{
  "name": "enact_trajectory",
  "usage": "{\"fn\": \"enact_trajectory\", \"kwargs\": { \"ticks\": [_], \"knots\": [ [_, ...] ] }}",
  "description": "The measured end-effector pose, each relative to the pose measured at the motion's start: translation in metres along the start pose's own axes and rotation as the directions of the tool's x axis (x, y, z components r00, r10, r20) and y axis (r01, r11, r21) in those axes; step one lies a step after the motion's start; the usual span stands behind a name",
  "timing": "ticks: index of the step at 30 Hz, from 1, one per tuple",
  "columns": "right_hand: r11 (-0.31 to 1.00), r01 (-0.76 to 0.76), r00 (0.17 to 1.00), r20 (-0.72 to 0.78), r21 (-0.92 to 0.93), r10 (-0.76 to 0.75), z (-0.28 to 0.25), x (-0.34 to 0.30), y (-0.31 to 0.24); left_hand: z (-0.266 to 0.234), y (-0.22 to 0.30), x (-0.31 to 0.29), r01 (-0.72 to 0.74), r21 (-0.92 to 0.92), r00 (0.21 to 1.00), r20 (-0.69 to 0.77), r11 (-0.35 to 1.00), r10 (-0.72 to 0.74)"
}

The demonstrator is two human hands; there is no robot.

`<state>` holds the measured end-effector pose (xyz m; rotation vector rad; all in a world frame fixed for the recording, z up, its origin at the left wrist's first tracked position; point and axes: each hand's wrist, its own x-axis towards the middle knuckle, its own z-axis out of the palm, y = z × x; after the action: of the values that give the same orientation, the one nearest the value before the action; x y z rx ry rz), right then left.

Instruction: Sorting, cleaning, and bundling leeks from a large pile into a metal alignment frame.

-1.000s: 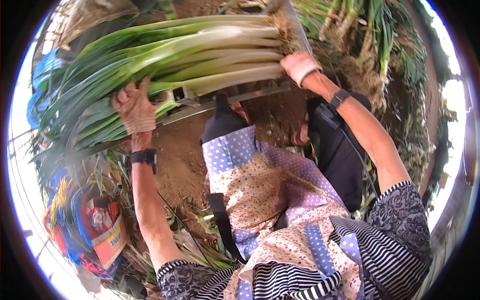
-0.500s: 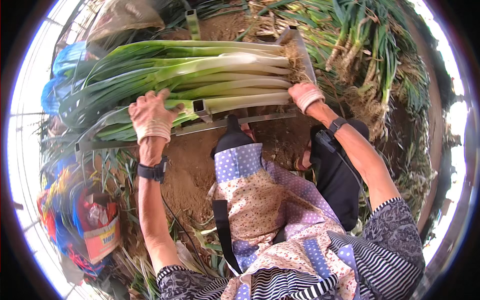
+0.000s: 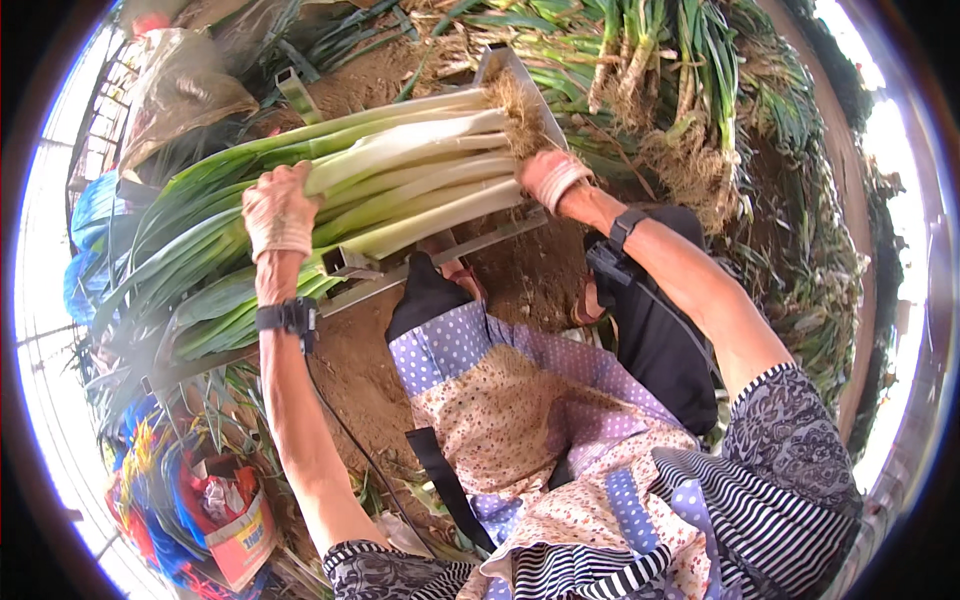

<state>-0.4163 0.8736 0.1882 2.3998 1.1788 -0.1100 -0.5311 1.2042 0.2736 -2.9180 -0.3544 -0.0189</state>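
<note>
Long leeks (image 3: 430,150) lie side by side in a metal frame (image 3: 500,228), leaves to the left and white shanks to the right, with a clump of brown roots (image 3: 518,112) against the end plate. My left hand (image 3: 280,212), in a pale glove, is closed over leeks where the green begins, fingers curled and fingertips partly hidden. At the root end of the nearest leeks, my right hand (image 3: 552,180) is closed, gloved too. It touches the ends of the shanks; exactly what its fingers hold is hidden.
More leeks with dirty roots (image 3: 690,160) are heaped at the far right. A square metal post (image 3: 296,95) rises beyond the bundle. At the lower left stand a cardboard box (image 3: 240,545) and coloured strings (image 3: 150,470). A beige sack (image 3: 185,85) is at the far left.
My left hand has moved farther over the leeks, and its spread fingers have curled. My right hand stays at the root ends. The whole view has turned somewhat, tilting the frame.
</note>
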Motion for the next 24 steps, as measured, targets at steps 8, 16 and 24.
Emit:
{"fn": "enact_trajectory", "kwargs": {
  "ticks": [8, 16, 24],
  "knots": [
    [0.998, 0.046, 0.994, -0.096, 0.030, -0.043, 0.003, 0.005, -0.005, 0.016, -0.011, -0.039, -0.054, -0.156, 0.977, 0.194, 0.986, 0.084],
    [0.938, -0.118, 0.991, -0.014, 0.325, 0.130, -0.024, 0.002, 0.000, 0.031, -0.008, -0.035, 0.039, -0.298, 0.916, 0.393, 0.954, 0.085],
    [0.938, 0.012, 0.980, -0.189, 0.348, 0.058, 0.004, 0.028, 0.001, 0.033, -0.002, -0.026, 0.015, -0.300, 0.917, 0.385, 0.954, 0.106]
  ]
}}
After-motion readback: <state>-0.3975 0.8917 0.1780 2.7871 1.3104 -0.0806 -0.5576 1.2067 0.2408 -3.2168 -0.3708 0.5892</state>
